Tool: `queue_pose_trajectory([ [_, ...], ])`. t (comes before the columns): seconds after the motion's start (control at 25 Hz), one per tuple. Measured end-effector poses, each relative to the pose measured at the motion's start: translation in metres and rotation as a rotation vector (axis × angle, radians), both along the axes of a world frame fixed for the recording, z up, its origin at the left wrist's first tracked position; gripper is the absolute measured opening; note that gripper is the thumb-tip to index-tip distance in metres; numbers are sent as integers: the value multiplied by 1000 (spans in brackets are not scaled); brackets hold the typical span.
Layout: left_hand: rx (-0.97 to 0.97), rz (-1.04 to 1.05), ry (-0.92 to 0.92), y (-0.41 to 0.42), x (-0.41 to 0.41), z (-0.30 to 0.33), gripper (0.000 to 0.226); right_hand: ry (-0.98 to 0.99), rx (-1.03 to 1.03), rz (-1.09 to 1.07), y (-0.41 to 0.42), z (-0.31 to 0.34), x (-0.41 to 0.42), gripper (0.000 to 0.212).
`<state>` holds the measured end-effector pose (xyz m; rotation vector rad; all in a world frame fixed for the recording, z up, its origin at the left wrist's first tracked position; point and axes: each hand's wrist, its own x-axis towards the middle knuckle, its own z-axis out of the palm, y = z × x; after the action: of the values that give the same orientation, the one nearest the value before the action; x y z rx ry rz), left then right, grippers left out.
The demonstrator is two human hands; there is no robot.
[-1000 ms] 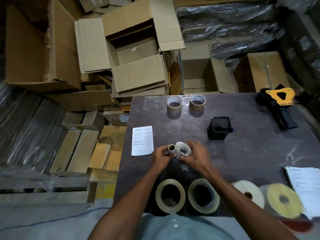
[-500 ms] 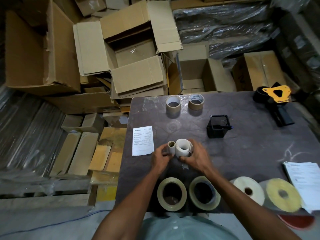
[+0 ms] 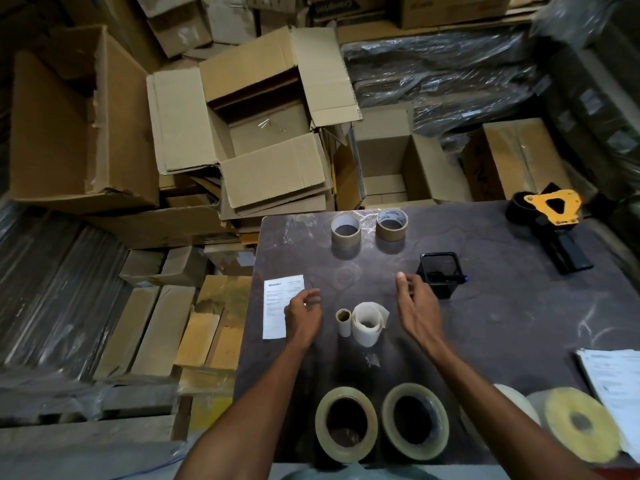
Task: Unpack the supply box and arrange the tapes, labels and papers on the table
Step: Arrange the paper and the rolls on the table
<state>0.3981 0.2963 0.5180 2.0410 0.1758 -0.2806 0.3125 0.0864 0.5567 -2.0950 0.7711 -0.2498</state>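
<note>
A small cardboard core [image 3: 343,321] and a loose white label roll [image 3: 367,323] stand side by side in the middle of the dark table [image 3: 502,317]. My left hand [image 3: 303,315] hovers left of them, fingers loosely curled, holding nothing, partly over a printed paper slip [image 3: 277,306]. My right hand [image 3: 417,308] hovers to their right with fingers relaxed. Two brown tape rolls [image 3: 346,230] [image 3: 391,224] stand at the far edge. Two clear tape rolls [image 3: 346,424] [image 3: 415,420] lie at the near edge.
A black holder [image 3: 440,273] stands by my right hand. A yellow tape dispenser [image 3: 550,216] lies far right. White [image 3: 519,407] and yellow [image 3: 581,424] label rolls and a paper stack [image 3: 613,379] sit near right. Open cardboard boxes [image 3: 263,133] crowd the floor behind and left.
Both hands let go of the core and the white label roll and drew apart, left hand leftward, right hand rightward. The two items now stand free on the table.
</note>
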Motion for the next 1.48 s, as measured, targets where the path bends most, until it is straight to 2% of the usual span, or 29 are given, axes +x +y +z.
queue_pose_trajectory([
  [0.16, -14, -60, -30, -20, 45, 14, 35, -41, 36, 112, -6, 6, 42, 49],
  [0.28, 36, -173, -77, -40, 81, 22, 40, -3, 14, 183, -20, 0, 88, 39],
  [0.4, 176, -283, -55, -66, 115, 30, 70, 47, -65, 175, -38, -3, 132, 18],
  [0.48, 290, -386, -30, -83, 136, 27, 81, 121, -209, 148, -51, -7, 155, 20],
  [0.6, 407, -504, -119, -97, 155, 22, 68, 319, -393, 145, -68, -15, 177, 31],
  [0.68, 565, -655, -221, -100, 161, 22, 53, 491, -504, 179, -76, -17, 186, 25],
  [0.76, 727, -764, -274, -104, 160, 25, 43, 558, -502, 197, -79, -20, 193, 23],
  [0.92, 859, -726, -333, -115, 161, 31, 37, 562, -364, 223, -80, -21, 206, 28],
  [1.0, 885, -752, -353, -116, 160, 28, 33, 591, -372, 241, -78, -20, 207, 29],
  [1.24, 880, -851, -446, -98, 147, 10, 37, 618, -592, 369, -54, -25, 186, 27],
  [1.48, 694, -834, -482, -57, 111, 8, 35, 585, -632, 493, -26, -23, 134, 22],
])
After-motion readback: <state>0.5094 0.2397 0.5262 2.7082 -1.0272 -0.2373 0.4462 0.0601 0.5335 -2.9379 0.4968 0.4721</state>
